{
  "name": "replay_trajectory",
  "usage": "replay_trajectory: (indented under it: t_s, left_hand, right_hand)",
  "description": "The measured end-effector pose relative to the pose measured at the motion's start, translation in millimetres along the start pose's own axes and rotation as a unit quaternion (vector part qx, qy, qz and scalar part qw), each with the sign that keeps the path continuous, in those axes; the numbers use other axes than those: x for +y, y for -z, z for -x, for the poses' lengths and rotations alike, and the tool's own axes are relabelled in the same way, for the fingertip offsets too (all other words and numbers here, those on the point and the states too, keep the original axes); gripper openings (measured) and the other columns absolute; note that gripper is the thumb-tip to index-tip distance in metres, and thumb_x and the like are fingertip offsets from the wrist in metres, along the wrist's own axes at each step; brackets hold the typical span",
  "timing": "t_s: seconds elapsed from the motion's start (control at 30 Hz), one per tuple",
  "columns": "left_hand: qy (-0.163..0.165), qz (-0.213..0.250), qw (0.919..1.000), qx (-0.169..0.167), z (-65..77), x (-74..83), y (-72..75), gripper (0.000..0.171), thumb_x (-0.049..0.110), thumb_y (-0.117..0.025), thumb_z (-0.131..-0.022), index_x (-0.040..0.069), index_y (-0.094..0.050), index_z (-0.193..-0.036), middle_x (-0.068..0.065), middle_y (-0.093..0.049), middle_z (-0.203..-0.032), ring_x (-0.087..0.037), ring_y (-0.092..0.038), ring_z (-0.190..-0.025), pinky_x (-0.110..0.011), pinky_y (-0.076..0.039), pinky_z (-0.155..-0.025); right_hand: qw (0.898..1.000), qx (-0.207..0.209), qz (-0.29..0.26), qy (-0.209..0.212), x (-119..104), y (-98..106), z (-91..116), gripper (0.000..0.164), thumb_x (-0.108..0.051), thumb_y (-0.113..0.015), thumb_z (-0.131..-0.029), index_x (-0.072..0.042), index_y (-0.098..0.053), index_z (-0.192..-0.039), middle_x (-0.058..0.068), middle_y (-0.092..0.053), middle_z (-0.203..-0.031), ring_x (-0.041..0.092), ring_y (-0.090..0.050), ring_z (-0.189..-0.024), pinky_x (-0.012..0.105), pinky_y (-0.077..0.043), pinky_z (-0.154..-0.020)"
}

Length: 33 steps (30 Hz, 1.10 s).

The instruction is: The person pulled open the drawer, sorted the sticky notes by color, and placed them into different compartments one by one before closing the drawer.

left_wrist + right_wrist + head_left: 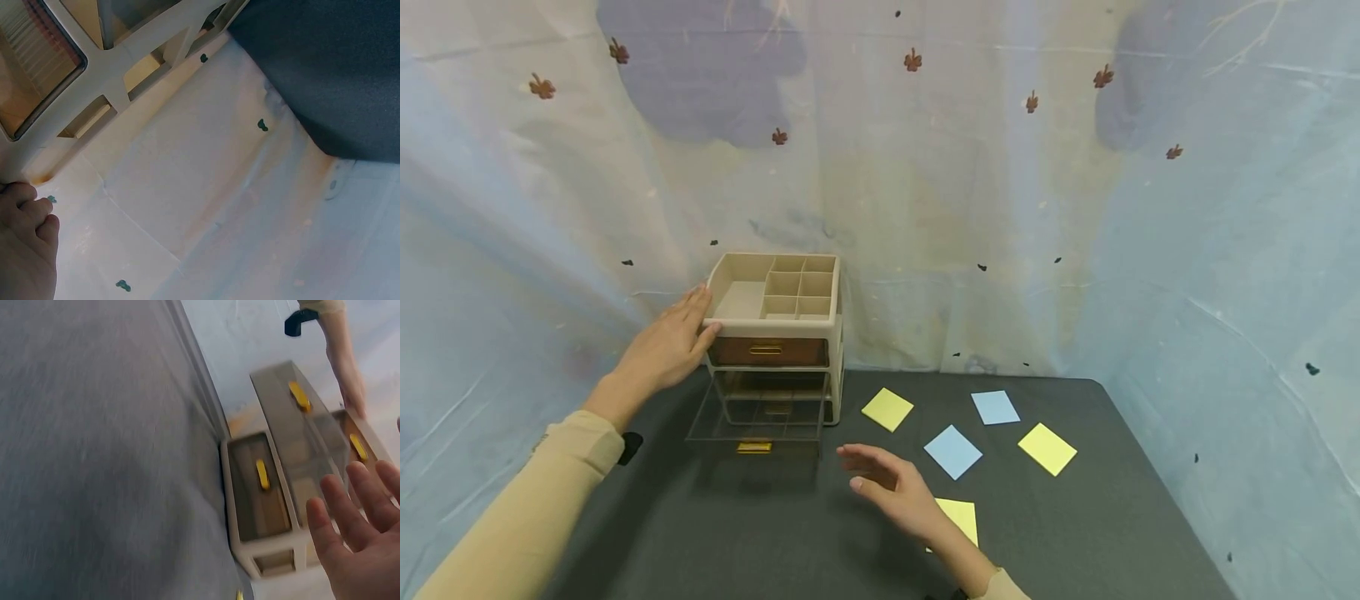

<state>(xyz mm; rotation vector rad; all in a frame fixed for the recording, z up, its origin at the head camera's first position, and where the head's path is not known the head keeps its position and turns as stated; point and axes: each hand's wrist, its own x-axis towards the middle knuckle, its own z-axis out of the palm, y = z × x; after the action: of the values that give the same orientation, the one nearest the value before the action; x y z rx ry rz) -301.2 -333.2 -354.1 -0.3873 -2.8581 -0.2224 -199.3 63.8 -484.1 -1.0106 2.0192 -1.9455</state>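
Nearest me, a yellow note (961, 518) lies on the dark bench (1105, 517), partly hidden by my right wrist; my right hand (891, 493) hangs above the bench, its fingers loosely bent with gaps between them and the thumb apart, pointing left towards the drawer organizer (775, 330); just beyond, the organizer's clear middle drawer (718, 431) stands pulled out towards me, its gold handle (754, 447) foremost and lying crosswise; to its right are two blue notes and two more yellow ones, most turned cornerwise.

The organizer stands upright at the bench's far left, its front facing me; each drawer front is longer across than tall, so its long axis runs left to right; the brown top drawer (805, 352) and the bottom one sit pushed in; my left hand (662, 340) rests against the organizer's upper left side, fingers nearly straight and close together, thumb at the front corner; behind everything hangs a pale cloth (887, 183) printed with small leaves.
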Motion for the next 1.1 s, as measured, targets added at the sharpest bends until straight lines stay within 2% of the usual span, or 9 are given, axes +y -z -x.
replay_trajectory:
  t_s: [0.17, 0.43, 0.67, 0.77, 0.87, 1.0, 1.1]
  left_hand:
    - [0.000, -0.003, 1.0000, 0.003, -0.2, 0.8, -0.2, 0.075, 0.047, -0.027, -0.114, -0.004, -0.008, -0.165, -0.026, -0.007, -0.172, -0.048, -0.014, -0.156, -0.066, -0.018, -0.125]
    - [-0.005, -0.005, 1.0000, 0.007, -0.9, 0.4, -0.8, 0.075, 0.047, -0.027, -0.114, -0.003, -0.008, -0.165, -0.026, -0.007, -0.172, -0.048, -0.015, -0.156, -0.066, -0.020, -0.124]
    - [0.001, -0.005, 1.0000, 0.001, -1.0, -0.1, -0.6, 0.076, 0.049, -0.026, -0.113, -0.002, -0.006, -0.166, -0.025, -0.006, -0.172, -0.049, -0.015, -0.156, -0.065, -0.017, -0.125]
    - [0.002, -0.004, 1.0000, -0.003, -0.5, 0.9, 1.1, 0.075, 0.048, -0.027, -0.114, -0.002, -0.005, -0.166, -0.025, -0.006, -0.172, -0.049, -0.015, -0.155, -0.066, -0.017, -0.125]
    - [0.004, -0.009, 0.9999, -0.005, 0.0, 1.8, 2.4, 0.075, 0.047, -0.028, -0.114, -0.002, -0.006, -0.166, -0.026, -0.007, -0.172, -0.049, -0.015, -0.155, -0.065, -0.017, -0.125]
    - [0.006, -0.011, 0.9999, -0.005, 0.4, 2.4, 2.5, 0.075, 0.048, -0.028, -0.114, -0.002, -0.005, -0.166, -0.026, -0.007, -0.172, -0.049, -0.015, -0.155, -0.065, -0.017, -0.125]
    - [0.004, -0.011, 0.9999, -0.003, 0.3, 2.2, 1.8, 0.076, 0.048, -0.027, -0.114, -0.001, -0.004, -0.166, -0.026, -0.007, -0.172, -0.049, -0.015, -0.155, -0.065, -0.017, -0.125]
  right_hand:
    - [0.999, 0.022, 0.045, -0.010, 5, 22, 14, 0.043, -0.010, -0.063, -0.105, -0.005, -0.057, -0.147, 0.017, -0.060, -0.147, 0.034, -0.061, -0.132, 0.034, -0.056, -0.104]
    - [0.994, 0.065, 0.074, -0.036, 13, 55, 42, 0.042, -0.010, -0.063, -0.105, -0.003, -0.058, -0.146, 0.021, -0.060, -0.145, 0.021, -0.063, -0.128, 0.028, -0.056, -0.102]
    - [0.987, 0.097, 0.118, -0.056, 22, 79, 64, 0.042, -0.008, -0.066, -0.103, 0.002, -0.059, -0.143, 0.024, -0.062, -0.141, 0.029, -0.066, -0.125, 0.028, -0.057, -0.100]
    - [0.980, 0.099, 0.154, -0.076, 28, 88, 72, 0.042, -0.009, -0.068, -0.101, -0.001, -0.061, -0.142, 0.021, -0.064, -0.140, 0.036, -0.067, -0.123, 0.030, -0.059, -0.098]
    - [0.970, 0.090, 0.208, -0.084, 33, 96, 79, 0.041, -0.011, -0.071, -0.100, -0.003, -0.063, -0.140, 0.019, -0.066, -0.137, 0.039, -0.068, -0.119, 0.040, -0.061, -0.095]
    - [0.956, 0.072, 0.276, -0.074, 39, 104, 86, 0.040, -0.013, -0.074, -0.097, -0.003, -0.066, -0.135, 0.016, -0.069, -0.130, 0.038, -0.070, -0.114, 0.049, -0.061, -0.092]
    - [0.939, 0.054, 0.336, -0.054, 42, 109, 89, 0.039, -0.014, -0.078, -0.094, -0.003, -0.068, -0.131, 0.012, -0.071, -0.125, 0.033, -0.071, -0.111, 0.046, -0.062, -0.090]
